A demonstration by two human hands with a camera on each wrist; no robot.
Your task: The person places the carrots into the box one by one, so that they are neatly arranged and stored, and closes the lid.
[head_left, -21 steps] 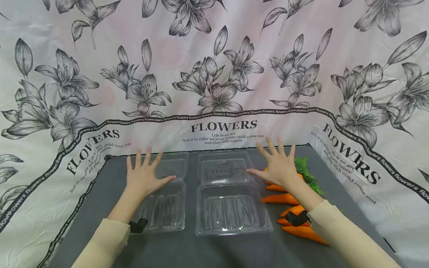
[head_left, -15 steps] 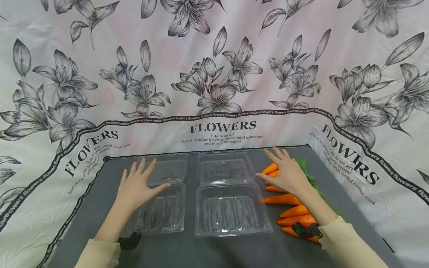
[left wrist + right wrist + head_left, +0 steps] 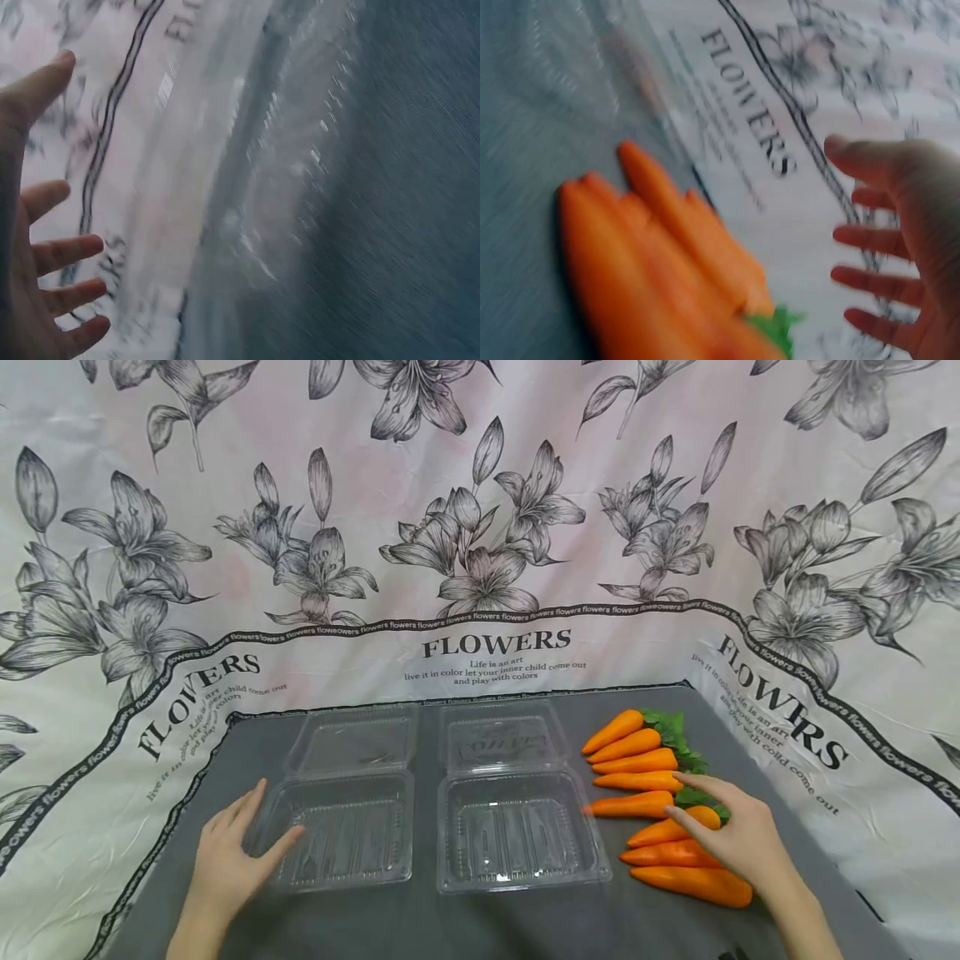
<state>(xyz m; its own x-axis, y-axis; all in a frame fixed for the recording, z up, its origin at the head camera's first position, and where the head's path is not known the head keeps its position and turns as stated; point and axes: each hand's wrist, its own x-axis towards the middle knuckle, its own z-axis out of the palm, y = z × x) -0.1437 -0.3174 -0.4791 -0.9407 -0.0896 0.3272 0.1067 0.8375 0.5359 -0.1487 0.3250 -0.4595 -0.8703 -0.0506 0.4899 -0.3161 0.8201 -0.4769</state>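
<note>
Orange carrots (image 3: 652, 793) now lie uncovered, as both hands, fingers loosely spread and empty, have drawn back.

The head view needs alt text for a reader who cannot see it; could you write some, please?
Two open hands hover over a grey table: the left hand at the left clear clamshell box, the right hand over a row of orange carrots. A second open clamshell box lies between them.

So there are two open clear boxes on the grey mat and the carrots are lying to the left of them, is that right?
Not quite. The two open clear boxes do sit on the grey mat, but the carrots lie to their right, under the right hand, as the head view shows.
</note>
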